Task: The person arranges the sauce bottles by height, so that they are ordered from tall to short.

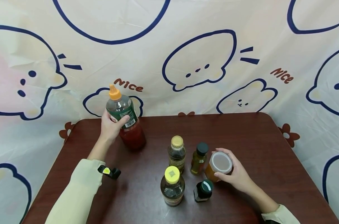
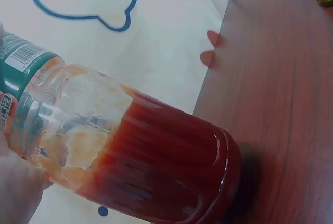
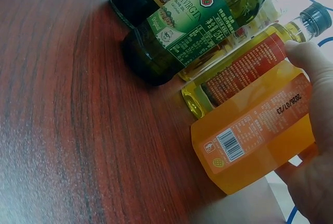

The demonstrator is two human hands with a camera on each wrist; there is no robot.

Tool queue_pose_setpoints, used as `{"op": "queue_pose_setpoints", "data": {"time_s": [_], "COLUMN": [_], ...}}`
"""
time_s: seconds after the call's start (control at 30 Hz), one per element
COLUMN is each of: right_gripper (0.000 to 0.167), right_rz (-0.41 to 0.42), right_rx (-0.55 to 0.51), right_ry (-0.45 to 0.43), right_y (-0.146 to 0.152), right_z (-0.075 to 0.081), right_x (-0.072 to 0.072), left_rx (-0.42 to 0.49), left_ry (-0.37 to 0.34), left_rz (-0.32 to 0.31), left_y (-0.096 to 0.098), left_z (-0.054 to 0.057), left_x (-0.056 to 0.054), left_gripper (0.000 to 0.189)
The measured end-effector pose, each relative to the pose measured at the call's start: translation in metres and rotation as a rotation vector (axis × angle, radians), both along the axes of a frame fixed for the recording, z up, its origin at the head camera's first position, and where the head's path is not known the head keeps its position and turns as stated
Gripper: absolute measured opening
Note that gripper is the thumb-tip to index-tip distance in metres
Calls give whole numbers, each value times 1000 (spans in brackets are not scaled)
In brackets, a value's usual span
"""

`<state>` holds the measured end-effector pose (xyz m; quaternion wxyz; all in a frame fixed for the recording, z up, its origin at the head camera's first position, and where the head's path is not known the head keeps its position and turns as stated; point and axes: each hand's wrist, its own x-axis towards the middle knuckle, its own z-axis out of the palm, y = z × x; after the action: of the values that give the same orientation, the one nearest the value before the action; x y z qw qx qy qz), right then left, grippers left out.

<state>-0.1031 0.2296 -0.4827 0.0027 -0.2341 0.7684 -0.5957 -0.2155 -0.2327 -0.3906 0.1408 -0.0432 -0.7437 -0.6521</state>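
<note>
Standing nearest on the worktop (image 1: 136, 193) is one bottle with a bright yellow cap (image 1: 172, 188), with one dark bottle with a green cap (image 1: 201, 192) just beside it. A little farther, the right grip (image 1: 238, 175) holds one orange jar (image 1: 217, 165) with a pale lid; whether its base touches the worktop I cannot tell. Beyond stand one slim oil bottle (image 1: 198, 160) with a black cap and one bottle with a pale yellow cap (image 1: 177, 155). Farthest, well apart at the left, the left grip (image 1: 111, 127) is wrapped round one tilted red sauce bottle (image 1: 131, 111). That makes five bottles and one jar, two of the six in hand. The step looks like placing or collecting containers, one per hand; the next move probably calls for firm grips and level bases, clear of the four standing bottles.
</note>
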Motion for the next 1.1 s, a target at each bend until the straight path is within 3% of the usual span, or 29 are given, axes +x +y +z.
{"op": "queue_pose_setpoints", "data": {"time_s": [0.23,0.43,0.6,1.1], "right_gripper": [80,80,80,79], "right_rz": [-5,-4,-1,-2], "right_rx": [14,1,3,6], "right_ry": [-6,-6,-2,-5], "right_y": [1,0,0,1], "right_z": [0,2,2,1], "right_x": [0,0,-1,-2], "left_rx": [-6,-18,21,134], "left_ry": [9,-29,-50,-20], "left_rz": [-55,-46,-53,-46], "left_y": [-7,-13,-18,-29], "left_z": [1,0,-3,-12], "left_x": [-15,-21,-27,-36], "left_gripper": [61,63,66,64]}}
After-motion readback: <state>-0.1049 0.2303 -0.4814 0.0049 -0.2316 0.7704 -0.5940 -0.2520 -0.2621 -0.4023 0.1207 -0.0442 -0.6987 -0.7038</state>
